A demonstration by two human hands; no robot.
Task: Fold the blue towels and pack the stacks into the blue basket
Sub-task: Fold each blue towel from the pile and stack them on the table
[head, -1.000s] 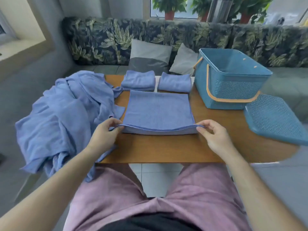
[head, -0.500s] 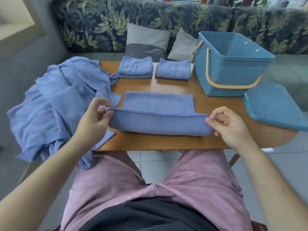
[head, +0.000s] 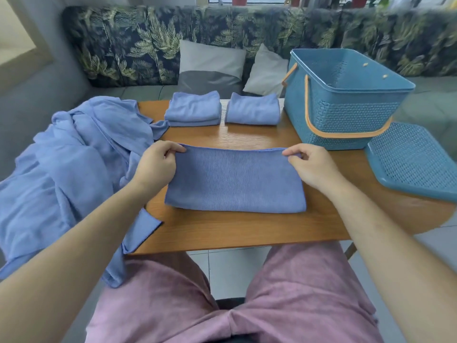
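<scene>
A blue towel point(head: 235, 181) lies folded in half as a wide rectangle in the middle of the wooden table point(head: 235, 231). My left hand point(head: 155, 167) pinches its far left corner. My right hand point(head: 311, 167) pinches its far right corner. Two folded towel stacks point(head: 194, 112) point(head: 253, 110) sit side by side at the table's far edge. The blue basket point(head: 346, 112) with an orange handle stands open at the right rear of the table. A heap of unfolded blue towels point(head: 74, 169) covers the table's left end and hangs over it.
The basket's blue perforated lid point(head: 413, 159) lies on the table's right end, partly over the edge. A leaf-patterned sofa point(head: 148, 45) with grey cushions point(head: 210, 65) runs behind the table. My legs in pink shorts are under the near edge.
Both hands lifted the towel's near edge and carried it away from me onto the far edge, folding the towel in half. The view tilted down slightly.
</scene>
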